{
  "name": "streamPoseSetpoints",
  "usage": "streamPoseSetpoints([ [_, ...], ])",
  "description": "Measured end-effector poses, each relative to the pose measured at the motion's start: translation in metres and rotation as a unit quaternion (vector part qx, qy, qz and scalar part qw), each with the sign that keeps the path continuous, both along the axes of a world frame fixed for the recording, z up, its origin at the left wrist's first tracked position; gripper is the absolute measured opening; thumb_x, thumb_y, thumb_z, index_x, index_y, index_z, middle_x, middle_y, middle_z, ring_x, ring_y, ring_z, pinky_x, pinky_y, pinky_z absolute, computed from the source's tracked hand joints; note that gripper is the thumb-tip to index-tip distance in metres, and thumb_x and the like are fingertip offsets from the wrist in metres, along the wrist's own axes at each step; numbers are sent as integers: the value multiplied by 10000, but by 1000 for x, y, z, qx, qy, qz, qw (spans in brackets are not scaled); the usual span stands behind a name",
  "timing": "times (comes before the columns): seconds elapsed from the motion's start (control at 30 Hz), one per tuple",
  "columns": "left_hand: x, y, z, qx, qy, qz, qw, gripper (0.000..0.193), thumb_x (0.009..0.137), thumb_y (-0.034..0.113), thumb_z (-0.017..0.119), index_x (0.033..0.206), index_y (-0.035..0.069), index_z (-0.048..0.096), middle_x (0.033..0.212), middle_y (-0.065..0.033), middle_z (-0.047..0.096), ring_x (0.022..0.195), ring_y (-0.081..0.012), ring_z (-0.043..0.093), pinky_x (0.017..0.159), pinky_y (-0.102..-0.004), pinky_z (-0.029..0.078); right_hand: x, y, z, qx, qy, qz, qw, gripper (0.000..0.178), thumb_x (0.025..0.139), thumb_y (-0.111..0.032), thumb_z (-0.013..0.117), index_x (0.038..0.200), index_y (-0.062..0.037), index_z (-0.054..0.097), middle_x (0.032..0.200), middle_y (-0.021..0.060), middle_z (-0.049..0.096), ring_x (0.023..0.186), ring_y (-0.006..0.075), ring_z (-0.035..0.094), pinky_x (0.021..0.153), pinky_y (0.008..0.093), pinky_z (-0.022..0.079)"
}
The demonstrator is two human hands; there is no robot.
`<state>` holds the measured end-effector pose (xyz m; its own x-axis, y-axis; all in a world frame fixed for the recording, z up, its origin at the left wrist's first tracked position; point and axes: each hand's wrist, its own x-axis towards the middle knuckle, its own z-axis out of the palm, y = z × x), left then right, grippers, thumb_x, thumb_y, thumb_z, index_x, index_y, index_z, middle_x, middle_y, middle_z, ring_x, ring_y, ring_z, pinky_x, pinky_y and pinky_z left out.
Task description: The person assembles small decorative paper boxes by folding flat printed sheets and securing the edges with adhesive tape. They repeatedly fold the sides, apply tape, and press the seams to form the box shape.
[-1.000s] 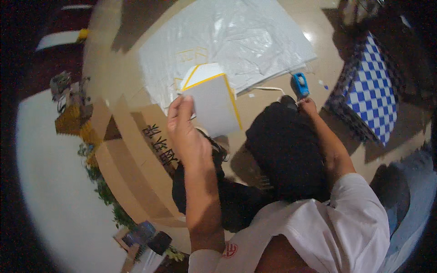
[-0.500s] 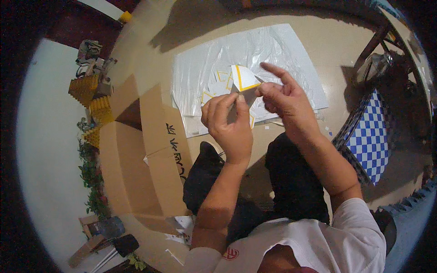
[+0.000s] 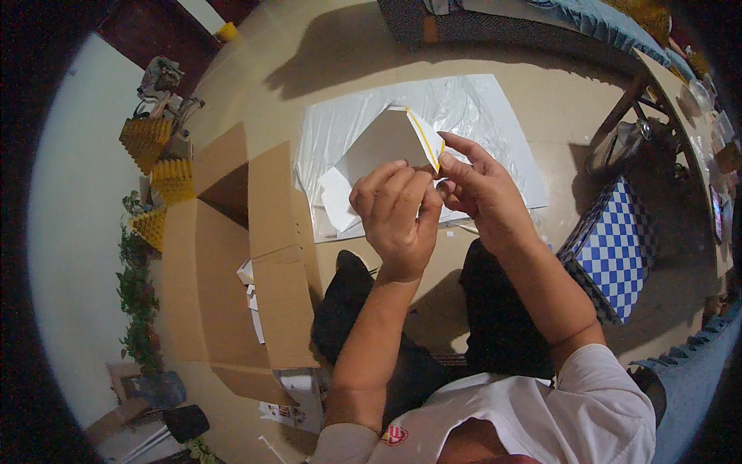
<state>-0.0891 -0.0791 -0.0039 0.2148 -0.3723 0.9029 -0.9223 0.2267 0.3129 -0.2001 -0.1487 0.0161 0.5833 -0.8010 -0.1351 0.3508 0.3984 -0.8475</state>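
Up in front of me is a folded white card with yellow lines [image 3: 421, 127], its shaded plain side turned toward the left. My right hand [image 3: 485, 182] pinches its right edge between thumb and index finger. The fingers of my left hand [image 3: 396, 213] are curled closed at its lower edge, close to the right fingertips; the left thumb's exact grip is partly hidden. Beneath the card lie a white piece [image 3: 337, 199] and a big white sheet under clear plastic film [image 3: 495, 116] on the floor.
An open cardboard box [image 3: 282, 309] stands on my left, with small white pieces [image 3: 253, 298] inside. To the right is a blue-and-white checked stack [image 3: 614, 251], near a table [image 3: 684, 131]. Plants [image 3: 139, 286] and yellow corrugated pieces [image 3: 147, 139] line the left wall.
The card has turned, so more of its plain shaded side shows. My right index finger has come down onto its edge, and my left hand has moved closer to the right. The view has shifted.
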Motion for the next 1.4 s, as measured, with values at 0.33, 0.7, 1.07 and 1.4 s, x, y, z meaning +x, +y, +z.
streamPoseSetpoints([
  [0.33, -10, 3, 7, -37, 135, -90, 986, 147, 774, 13, 673, 916, 38, 642, 939, -87, 639, 927, -266, 607, 842, -382, 465, 10, 6, -28, -374, 92, -167, 907, 572, 912, -269, 637, 1409, -130, 390, 1263, 112, 454, 1061, 185, 509, 815, 288, 463],
  [0.7, 6, 2, -1, 56, 165, -214, 961, 138, 807, -38, 654, 928, 26, 631, 1000, -102, 631, 976, -212, 595, 850, -301, 461, -9, -2, 6, -139, 2, -17, 990, 651, 781, -160, 567, 1400, -61, 392, 1373, 144, 419, 1226, 230, 455, 1007, 343, 382],
  [1.07, 14, -2, -23, -6, 547, -412, 729, 320, 802, -131, 577, 1074, 35, 607, 1155, -127, 615, 1107, -220, 567, 1006, -350, 430, -9, -35, -32, -81, -54, -43, 994, 386, 976, -412, 465, 1135, -81, 584, 1012, 48, 584, 978, 144, 540, 900, 272, 404],
  [1.4, 27, -7, -15, 207, 600, -381, 672, 245, 901, 192, 517, 1056, 15, 587, 984, -79, 630, 932, -181, 591, 889, -314, 447, -30, -39, -32, -233, 10, 25, 972, 235, 954, -319, 549, 863, -104, 517, 773, -46, 480, 734, 34, 422, 648, 188, 335],
])
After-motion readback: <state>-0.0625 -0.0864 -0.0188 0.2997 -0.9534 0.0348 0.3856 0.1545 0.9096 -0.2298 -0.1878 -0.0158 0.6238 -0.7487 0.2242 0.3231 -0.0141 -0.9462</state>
